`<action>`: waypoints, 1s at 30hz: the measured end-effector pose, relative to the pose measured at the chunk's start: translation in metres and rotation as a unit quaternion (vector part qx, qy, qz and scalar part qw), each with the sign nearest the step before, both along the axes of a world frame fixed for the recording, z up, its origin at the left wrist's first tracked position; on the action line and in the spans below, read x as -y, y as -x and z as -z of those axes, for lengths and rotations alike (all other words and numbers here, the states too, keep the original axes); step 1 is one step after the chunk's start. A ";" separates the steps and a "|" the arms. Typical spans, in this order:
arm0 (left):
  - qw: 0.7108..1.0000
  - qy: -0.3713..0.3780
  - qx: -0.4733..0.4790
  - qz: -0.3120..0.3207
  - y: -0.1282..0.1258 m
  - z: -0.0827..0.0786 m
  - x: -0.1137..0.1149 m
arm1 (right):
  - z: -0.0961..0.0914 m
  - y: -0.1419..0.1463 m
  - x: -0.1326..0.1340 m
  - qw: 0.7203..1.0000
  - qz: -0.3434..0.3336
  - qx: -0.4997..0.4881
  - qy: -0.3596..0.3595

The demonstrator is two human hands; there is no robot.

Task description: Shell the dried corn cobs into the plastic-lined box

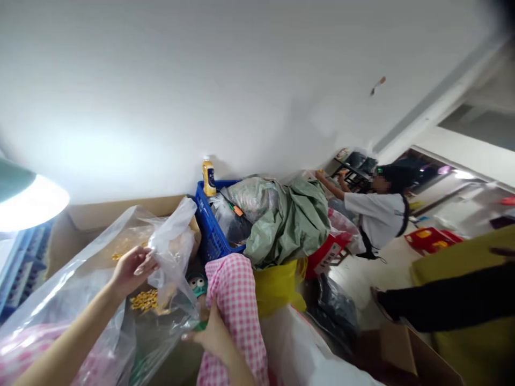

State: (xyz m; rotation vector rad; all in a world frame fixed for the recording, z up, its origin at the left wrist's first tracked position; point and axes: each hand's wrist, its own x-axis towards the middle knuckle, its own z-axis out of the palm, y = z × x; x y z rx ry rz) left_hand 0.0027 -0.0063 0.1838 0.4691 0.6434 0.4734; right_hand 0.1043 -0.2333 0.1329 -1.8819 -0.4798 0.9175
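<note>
Clear plastic bag (171, 252) bunches between my left fingers (147, 262), curled and pinching it. My right fingers (190, 338) are loosely spread beside a pink gingham cloth (235, 305). Yellow kernels (144, 300) lie inside the bag, just below my left hand, near a blue crate (209, 230).

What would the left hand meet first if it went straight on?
The plastic bag: the left hand points at it and seems already at its edge, though depth is unclear. Past the bag, the pink gingham cloth probably comes next.
</note>
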 end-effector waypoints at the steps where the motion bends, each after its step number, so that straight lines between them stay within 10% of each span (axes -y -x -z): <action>1: 1.000 -0.001 0.008 0.002 0.000 0.000 0.000 | 0.031 0.008 -0.017 0.998 0.014 0.054 0.024; 5: 0.999 -0.015 0.047 -0.006 0.001 0.005 -0.002 | 0.107 0.031 -0.040 0.973 0.054 0.206 0.088; 11: 0.995 -0.029 0.096 -0.018 0.000 0.008 -0.007 | 0.114 0.041 -0.008 0.959 -0.090 0.268 -0.016; 15: 0.994 -0.029 0.108 -0.004 0.001 0.010 -0.007 | 0.132 0.033 -0.006 0.996 0.060 0.062 0.024; 19: 0.990 -0.035 0.133 0.023 0.003 0.012 -0.004 | 0.151 0.029 -0.024 0.937 0.174 -0.294 0.069; 23: 0.985 -0.056 0.156 0.045 0.003 0.014 -0.005 | 0.141 0.035 -0.042 0.906 0.140 -0.397 -0.037; 30: 0.986 -0.095 0.139 0.024 0.004 0.017 -0.014 | 0.064 0.038 -0.046 0.848 0.188 -0.490 -0.076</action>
